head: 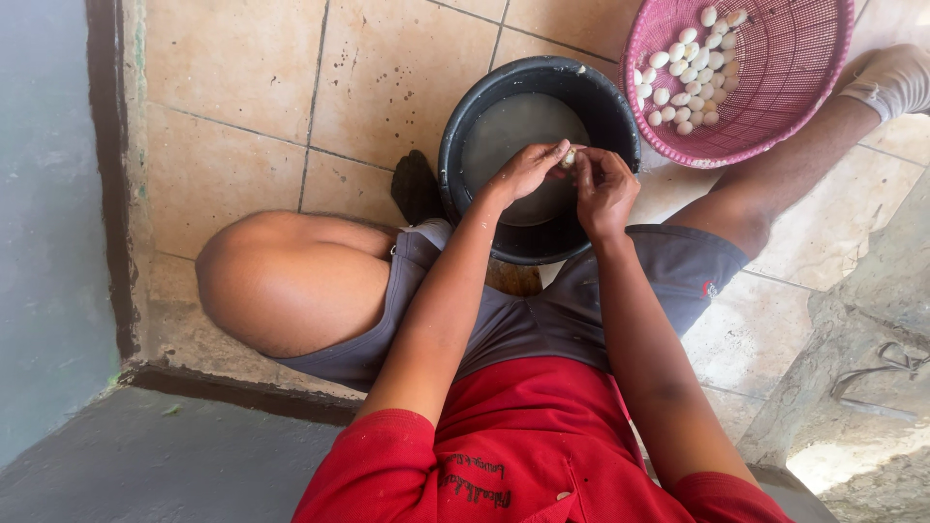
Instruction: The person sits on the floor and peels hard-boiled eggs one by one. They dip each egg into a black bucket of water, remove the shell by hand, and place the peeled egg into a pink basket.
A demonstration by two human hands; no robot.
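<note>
Our left hand [528,171] and right hand [603,189] pinch one small pale egg [569,156] between closed fingertips, over the round black plastic basin [455,145] of cloudy water. A pink woven plastic basket [804,68] of small white peeled eggs [690,73] sits just beside it on the tan tiled floor [242,77].

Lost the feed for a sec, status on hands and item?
Left hand and right hand both pinching one small white egg. Held over black basin of cloudy water. Pink basket of eggs alongside. Nothing blocking.

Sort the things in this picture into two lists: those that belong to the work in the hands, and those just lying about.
In use: small white egg pinched between left hand and right hand; black bucket of cloudy water; pink basket of white eggs.

Lying about: dark cloth on the tiles; cord on the concrete.
</note>
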